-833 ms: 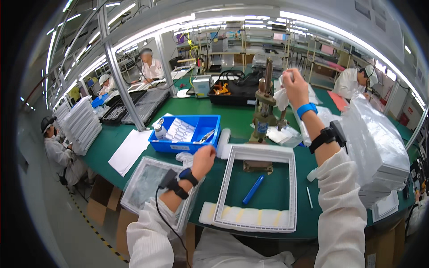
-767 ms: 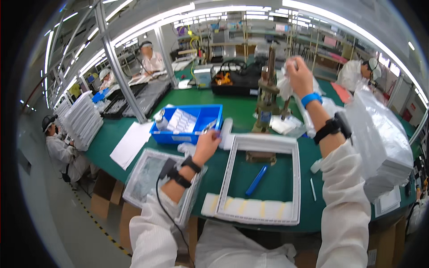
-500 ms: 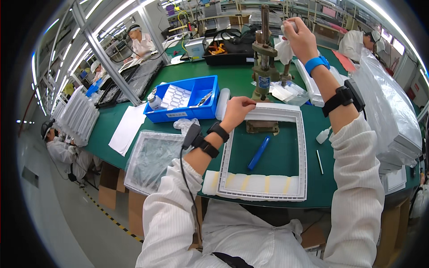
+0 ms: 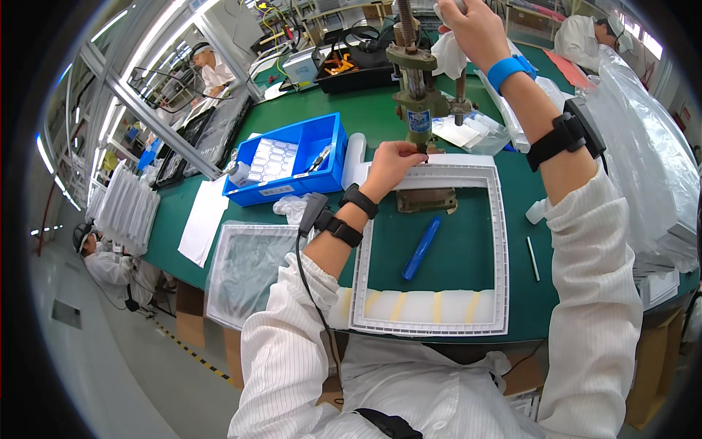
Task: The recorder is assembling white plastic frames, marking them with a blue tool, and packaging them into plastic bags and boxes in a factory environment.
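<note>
A white rectangular frame lies flat on the green table, its far edge under a small metal hand press. My left hand pinches the frame's far edge right at the foot of the press. High at the top edge, my right hand is closed around the press lever, partly cut off by the picture's rim. Inside the frame lies a blue pen-like tool. Both wrists wear black bands; the right wrist also has a blue strap.
A blue bin with small parts stands left of the press. A bagged frame and a white sheet lie at the left. Clear plastic bags pile up at the right. A thin white stick lies right of the frame. Other workers sit behind.
My left hand has slid forward along the frame to the foot of the press. My right hand stays up on the lever. The view has tilted down and closer.
</note>
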`<state>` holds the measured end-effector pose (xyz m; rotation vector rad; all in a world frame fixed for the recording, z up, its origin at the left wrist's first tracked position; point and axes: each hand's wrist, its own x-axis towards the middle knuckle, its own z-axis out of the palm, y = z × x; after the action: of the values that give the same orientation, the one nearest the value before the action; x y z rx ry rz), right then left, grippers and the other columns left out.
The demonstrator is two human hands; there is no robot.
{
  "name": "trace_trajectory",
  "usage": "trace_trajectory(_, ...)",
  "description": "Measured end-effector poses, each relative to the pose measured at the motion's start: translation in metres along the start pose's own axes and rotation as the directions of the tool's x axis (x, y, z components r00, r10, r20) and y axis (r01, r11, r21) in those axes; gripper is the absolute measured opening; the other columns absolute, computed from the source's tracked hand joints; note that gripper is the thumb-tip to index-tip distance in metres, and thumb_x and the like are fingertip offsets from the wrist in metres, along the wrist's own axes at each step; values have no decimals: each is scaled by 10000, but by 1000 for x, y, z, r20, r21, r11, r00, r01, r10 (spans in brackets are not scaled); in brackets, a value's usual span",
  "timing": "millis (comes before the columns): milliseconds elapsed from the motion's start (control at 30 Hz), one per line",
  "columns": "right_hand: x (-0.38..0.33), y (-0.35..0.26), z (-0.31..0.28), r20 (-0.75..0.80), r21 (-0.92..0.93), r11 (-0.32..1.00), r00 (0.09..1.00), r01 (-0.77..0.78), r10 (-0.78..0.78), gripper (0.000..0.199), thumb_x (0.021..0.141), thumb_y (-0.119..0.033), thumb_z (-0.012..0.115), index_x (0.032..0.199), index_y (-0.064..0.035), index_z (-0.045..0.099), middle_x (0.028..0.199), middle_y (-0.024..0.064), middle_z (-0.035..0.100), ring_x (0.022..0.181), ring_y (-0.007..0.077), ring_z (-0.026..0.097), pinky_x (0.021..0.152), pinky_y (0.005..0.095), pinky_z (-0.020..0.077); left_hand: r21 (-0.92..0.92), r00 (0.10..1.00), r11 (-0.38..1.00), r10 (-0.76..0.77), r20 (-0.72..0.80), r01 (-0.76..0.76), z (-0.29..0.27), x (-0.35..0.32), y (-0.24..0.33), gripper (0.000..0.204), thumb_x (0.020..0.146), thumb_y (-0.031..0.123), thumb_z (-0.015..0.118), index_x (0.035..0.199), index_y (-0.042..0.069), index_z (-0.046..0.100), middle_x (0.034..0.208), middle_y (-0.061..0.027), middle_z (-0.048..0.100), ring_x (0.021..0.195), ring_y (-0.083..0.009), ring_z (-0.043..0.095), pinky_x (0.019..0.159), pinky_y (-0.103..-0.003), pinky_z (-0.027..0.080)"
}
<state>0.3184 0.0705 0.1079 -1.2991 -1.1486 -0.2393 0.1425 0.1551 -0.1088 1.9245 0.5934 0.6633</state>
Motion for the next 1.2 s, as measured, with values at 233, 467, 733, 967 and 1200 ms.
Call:
trace_trajectory(233,10,14,4,16,-14,999,999,-39,39,267,938,-308,548,1004,-52,585,746,150,665,674,238,687,629,377,525,-36,998,998,48,50,-46,4,1,-3,264,834,91,724,1035,-71,671,913,-131,736,842,-166,701,757,-273,525)
trace_trajectory(467,9,14,4,14,-33,998,998,-57,57,259,936,-296,561,1027,-55,582,762,156,666,671,246,685,625,380,524,-83,1000,997,-1,-6,1,-10,-10,-6,234,853,69,703,1039,-70,677,927,-130,742,854,-151,700,773,-269,530)
trace_trajectory(733,10,16,3,18,-12,999,999,-43,43,257,937,-285,570,1032,-46,582,753,141,664,658,239,678,617,374,522,-98,1000,995,18,16,-16,-6,-9,4,222,875,51,697,1061,-70,683,991,-111,738,907,-135,692,829,-244,530)
trace_trajectory(967,9,15,6,19,34,999,999,-41,41,237,944,-272,568,1022,-49,584,725,116,652,637,207,669,595,356,518,11,992,993,116,-42,-115,-4,-14,6,209,814,74,733,992,-36,731,900,-118,751,827,-159,712,760,-274,539)
trace_trajectory(1200,10,16,4,20,-4,999,998,-53,53,244,948,-282,564,1031,-53,580,721,116,651,638,209,669,602,358,519,223,984,961,175,-41,-162,0,-17,14,233,792,124,755,967,-29,737,912,-159,742,836,-240,722,772,-308,552)
